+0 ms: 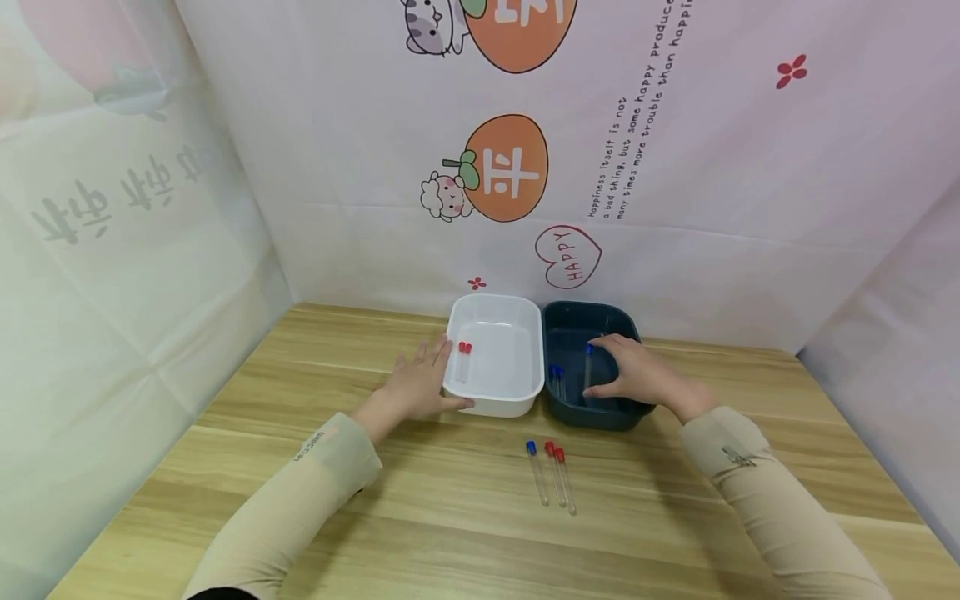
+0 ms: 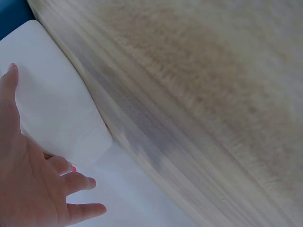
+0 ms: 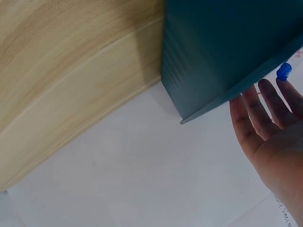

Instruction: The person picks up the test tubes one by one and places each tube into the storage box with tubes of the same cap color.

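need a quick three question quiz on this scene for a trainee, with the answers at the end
1. Multiple choice: how many capped tubes lie on the table in front of the trays?
a) two
b) three
c) five

2. True or false: both tubes in the white tray have blue caps.

3. Fill the gap: at the dark tray, the right grip holds a tube whose cap is ____.

Key: 1. b, one with a blue cap and two with red. 2. False, both caps there are red. 3. blue.
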`<state>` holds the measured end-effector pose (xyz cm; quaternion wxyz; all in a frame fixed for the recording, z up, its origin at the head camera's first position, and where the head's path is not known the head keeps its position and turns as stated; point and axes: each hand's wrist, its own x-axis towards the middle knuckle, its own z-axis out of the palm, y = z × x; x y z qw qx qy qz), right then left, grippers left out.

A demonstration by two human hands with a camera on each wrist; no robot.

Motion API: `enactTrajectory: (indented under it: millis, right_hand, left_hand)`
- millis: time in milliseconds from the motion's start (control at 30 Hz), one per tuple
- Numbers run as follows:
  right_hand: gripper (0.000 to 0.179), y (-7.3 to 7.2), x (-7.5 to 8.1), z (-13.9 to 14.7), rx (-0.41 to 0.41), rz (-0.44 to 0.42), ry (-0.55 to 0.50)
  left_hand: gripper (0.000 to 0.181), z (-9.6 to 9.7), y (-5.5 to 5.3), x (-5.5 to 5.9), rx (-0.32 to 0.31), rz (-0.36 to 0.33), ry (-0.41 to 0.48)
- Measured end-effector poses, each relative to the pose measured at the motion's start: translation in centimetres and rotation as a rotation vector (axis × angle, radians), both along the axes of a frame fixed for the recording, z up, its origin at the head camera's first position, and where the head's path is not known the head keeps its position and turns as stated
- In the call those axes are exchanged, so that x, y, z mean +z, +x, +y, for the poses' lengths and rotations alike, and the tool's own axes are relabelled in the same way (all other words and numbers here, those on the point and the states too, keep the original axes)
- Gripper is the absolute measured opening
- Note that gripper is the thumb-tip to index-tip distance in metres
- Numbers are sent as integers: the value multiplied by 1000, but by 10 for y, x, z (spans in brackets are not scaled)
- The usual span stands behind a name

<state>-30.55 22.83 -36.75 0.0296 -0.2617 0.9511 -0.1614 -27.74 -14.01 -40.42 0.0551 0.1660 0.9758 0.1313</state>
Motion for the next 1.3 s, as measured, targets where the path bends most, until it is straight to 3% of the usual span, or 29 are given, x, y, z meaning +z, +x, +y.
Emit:
enactTrajectory:
  millis: [367,667,1300]
  right_hand:
    - [90,-10,-6,-3,-4,-31,55]
    - [89,-17,-16,-8,61,-21,72]
    - [79,-28,-32,-11,122,-39,118]
  left_hand:
    - [115,0,0,1,3,2,-8]
    - [115,0,-1,-1,-8,17,-31]
    - [115,1,-1,0,-6,17,-47]
